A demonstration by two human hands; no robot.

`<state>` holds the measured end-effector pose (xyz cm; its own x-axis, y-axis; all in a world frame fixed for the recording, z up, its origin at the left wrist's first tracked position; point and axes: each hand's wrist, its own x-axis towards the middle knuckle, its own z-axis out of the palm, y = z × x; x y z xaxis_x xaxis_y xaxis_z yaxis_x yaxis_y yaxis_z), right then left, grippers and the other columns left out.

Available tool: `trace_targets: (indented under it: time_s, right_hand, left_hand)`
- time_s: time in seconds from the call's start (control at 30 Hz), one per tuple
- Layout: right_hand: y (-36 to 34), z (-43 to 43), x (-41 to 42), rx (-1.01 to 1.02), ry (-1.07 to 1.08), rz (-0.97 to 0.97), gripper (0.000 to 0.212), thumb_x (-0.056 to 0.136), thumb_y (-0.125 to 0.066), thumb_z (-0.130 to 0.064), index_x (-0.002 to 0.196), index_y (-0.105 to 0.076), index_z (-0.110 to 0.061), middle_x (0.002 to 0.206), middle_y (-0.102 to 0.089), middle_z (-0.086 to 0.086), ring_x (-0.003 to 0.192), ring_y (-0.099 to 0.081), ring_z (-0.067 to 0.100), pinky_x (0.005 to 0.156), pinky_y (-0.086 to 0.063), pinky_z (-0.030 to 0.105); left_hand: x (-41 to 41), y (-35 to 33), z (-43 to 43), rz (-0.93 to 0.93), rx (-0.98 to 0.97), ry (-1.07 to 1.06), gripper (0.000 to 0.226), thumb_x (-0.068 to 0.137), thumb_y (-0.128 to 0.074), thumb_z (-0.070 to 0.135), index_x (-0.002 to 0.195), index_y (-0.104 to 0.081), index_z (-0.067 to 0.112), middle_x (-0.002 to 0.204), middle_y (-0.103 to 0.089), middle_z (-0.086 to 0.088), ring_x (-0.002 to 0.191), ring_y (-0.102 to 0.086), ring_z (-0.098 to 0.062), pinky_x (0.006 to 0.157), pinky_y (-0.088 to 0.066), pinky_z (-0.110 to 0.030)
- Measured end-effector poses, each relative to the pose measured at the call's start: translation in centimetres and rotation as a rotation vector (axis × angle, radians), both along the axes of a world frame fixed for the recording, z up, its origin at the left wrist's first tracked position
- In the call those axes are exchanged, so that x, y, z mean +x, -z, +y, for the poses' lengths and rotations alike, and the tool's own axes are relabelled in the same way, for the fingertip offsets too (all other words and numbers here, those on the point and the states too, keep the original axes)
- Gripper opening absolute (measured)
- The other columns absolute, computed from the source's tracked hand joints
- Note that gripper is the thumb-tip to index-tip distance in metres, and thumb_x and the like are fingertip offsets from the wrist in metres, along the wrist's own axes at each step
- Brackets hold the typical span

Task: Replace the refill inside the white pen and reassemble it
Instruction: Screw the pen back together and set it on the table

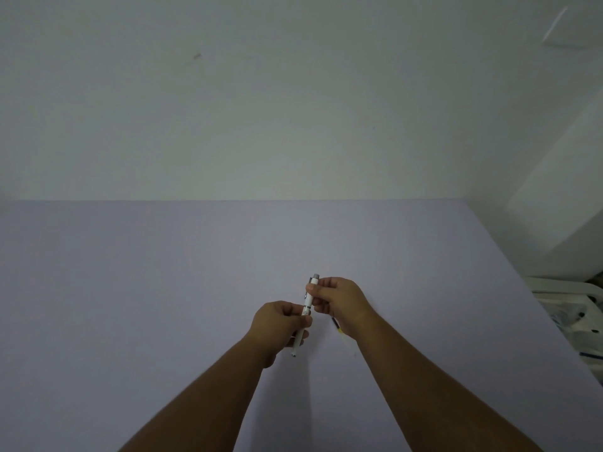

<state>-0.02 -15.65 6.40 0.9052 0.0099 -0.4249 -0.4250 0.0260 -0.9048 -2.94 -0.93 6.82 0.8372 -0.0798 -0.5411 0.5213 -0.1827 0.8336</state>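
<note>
I hold the white pen (308,300) nearly upright above the lilac table (130,288), its silver push button at the top and its tip pointing down toward me. My left hand (279,324) grips the lower barrel. My right hand (339,303) pinches the upper half near the clip. The two halves look joined. A thin refill (336,324) with a dark end and a yellow band lies on the table, mostly hidden under my right wrist.
The table runs to a pale wall at the back. Its right edge slants down to the lower right, where white plastic items (574,318) sit beside it.
</note>
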Motion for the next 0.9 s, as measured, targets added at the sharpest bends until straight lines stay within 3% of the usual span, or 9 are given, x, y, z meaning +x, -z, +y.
trace_targets:
  time_s: [0.13, 0.23, 0.3, 0.4, 0.53, 0.9]
  right_hand:
    - [0.5, -0.2, 0.2, 0.000, 0.001, 0.014, 0.009, 0.081, -0.070, -0.020, 0.082, -0.069, -0.011, 0.080, -0.070, 0.009, 0.067, -0.061, 0.018, 0.062, -0.052, 0.026]
    - [1.3, -1.1, 0.9, -0.076, 0.147, 0.027, 0.010, 0.088, -0.059, -0.017, 0.087, -0.066, -0.011, 0.077, -0.066, 0.005, 0.063, -0.059, 0.014, 0.056, -0.053, 0.022]
    - [2.2, -2.5, 1.1, -0.266, 0.182, 0.042, 0.019, 0.090, -0.047, -0.006, 0.095, -0.066, -0.004, 0.081, -0.065, 0.007, 0.066, -0.058, 0.016, 0.061, -0.055, 0.026]
    - [4.0, -4.1, 0.5, -0.596, 0.057, 0.093, 0.025, 0.088, -0.042, -0.001, 0.101, -0.064, -0.001, 0.101, -0.067, 0.018, 0.086, -0.060, 0.026, 0.082, -0.054, 0.038]
    - [5.8, -3.8, -1.0, -0.885, -0.134, 0.126, 0.020, 0.089, -0.046, -0.011, 0.094, -0.065, -0.007, 0.102, -0.069, 0.013, 0.093, -0.063, 0.027, 0.068, -0.042, 0.023]
    - [7.3, -1.8, -1.1, -0.934, -0.177, 0.118, 0.017, 0.088, -0.052, -0.015, 0.097, -0.064, -0.006, 0.102, -0.069, 0.013, 0.093, -0.065, 0.028, 0.067, -0.046, 0.027]
  left_hand:
    - [0.1, 0.4, -0.1, 0.037, -0.022, -0.014, 0.009, 0.080, -0.070, 0.007, 0.089, -0.070, 0.006, 0.079, -0.071, -0.014, 0.064, -0.068, -0.021, 0.055, -0.057, -0.027]
    - [0.3, 1.0, -0.1, 0.066, -0.022, -0.048, 0.011, 0.080, -0.071, 0.008, 0.091, -0.069, 0.006, 0.079, -0.070, -0.014, 0.066, -0.068, -0.022, 0.060, -0.059, -0.031]
    - [0.4, 1.8, -0.1, 0.071, -0.002, -0.088, 0.010, 0.080, -0.071, 0.010, 0.089, -0.069, 0.008, 0.082, -0.069, -0.014, 0.068, -0.067, -0.023, 0.066, -0.061, -0.035]
    - [0.3, 3.4, -0.4, 0.077, 0.066, -0.145, 0.004, 0.079, -0.071, 0.012, 0.080, -0.069, 0.015, 0.081, -0.069, -0.012, 0.069, -0.065, -0.024, 0.077, -0.060, -0.042]
    - [0.2, 5.3, -1.0, 0.069, 0.174, -0.166, 0.008, 0.075, -0.075, 0.019, 0.082, -0.070, 0.020, 0.081, -0.068, -0.002, 0.075, -0.062, -0.021, 0.083, -0.057, -0.040]
    - [0.2, 8.3, -2.2, 0.049, 0.308, -0.237, 0.015, 0.071, -0.079, 0.022, 0.076, -0.065, 0.020, 0.080, -0.069, -0.002, 0.075, -0.064, -0.019, 0.076, -0.057, -0.037]
